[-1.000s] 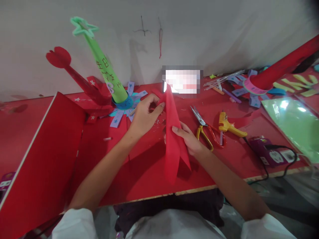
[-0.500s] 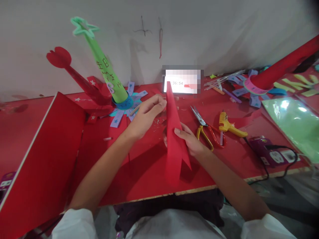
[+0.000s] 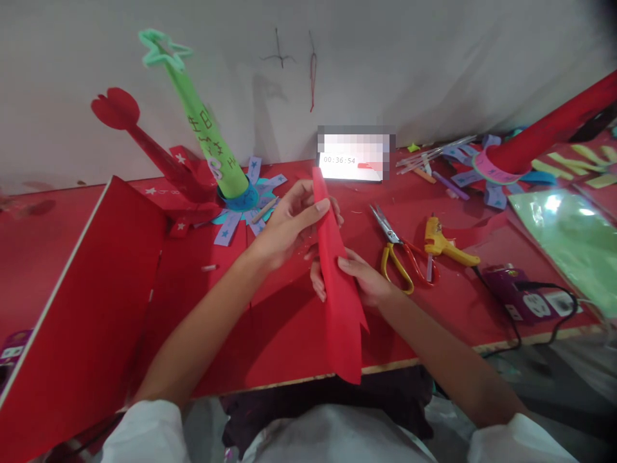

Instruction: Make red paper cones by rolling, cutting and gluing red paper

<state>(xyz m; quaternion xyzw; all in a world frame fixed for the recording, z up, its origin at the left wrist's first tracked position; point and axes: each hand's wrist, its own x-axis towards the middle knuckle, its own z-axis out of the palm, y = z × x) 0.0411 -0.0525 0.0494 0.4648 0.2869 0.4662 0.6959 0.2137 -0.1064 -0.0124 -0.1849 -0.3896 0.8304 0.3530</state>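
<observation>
A sheet of red paper point(image 3: 340, 308), rolled into a narrow cone, is held between both hands above the red table. Near its thin upper end, my left hand point(image 3: 294, 222) pinches it, thumb on the near face and fingers behind. My right hand point(image 3: 364, 273) wraps around its middle from the right, with the thumb in front and fingertips showing past the left edge. The wide lower end hangs toward the table's front edge, its loose edge ending in a point at the right.
Scissors point(image 3: 391, 247) and a yellow glue gun point(image 3: 448, 243) lie at the right, near a purple box point(image 3: 518, 292) with a black cable. A green paper cone point(image 3: 209, 138) stands at the back left. A lit screen point(image 3: 351, 167) leans against the wall. A red panel point(image 3: 91, 308) rises at left.
My left thumb has come down onto the front of the red paper, and the paper's face has turned toward me. Its lower end has swung slightly right. My right hand keeps its grip.
</observation>
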